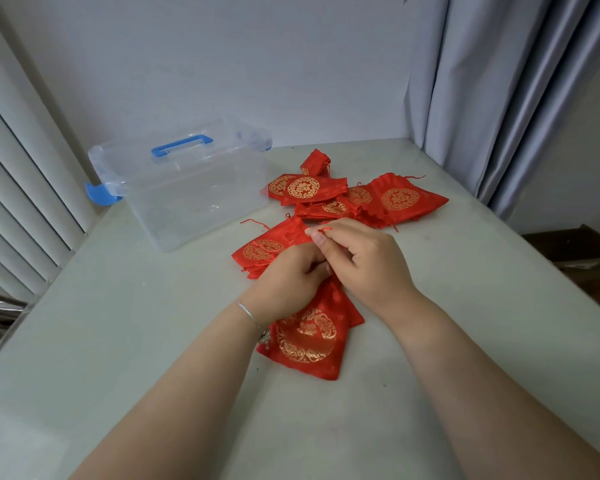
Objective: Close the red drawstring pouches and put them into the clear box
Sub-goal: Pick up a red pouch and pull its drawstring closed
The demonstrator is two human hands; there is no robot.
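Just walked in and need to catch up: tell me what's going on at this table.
A person is closing a red pouch lying on the table right in front of them. The right hand pinches the pouch's red string, and the left hand grips the pouch at its neck. More red pouches lie in a loose pile farther back, still to be done. The clear box stands at the left with its lid on, and no pouch shows inside it.
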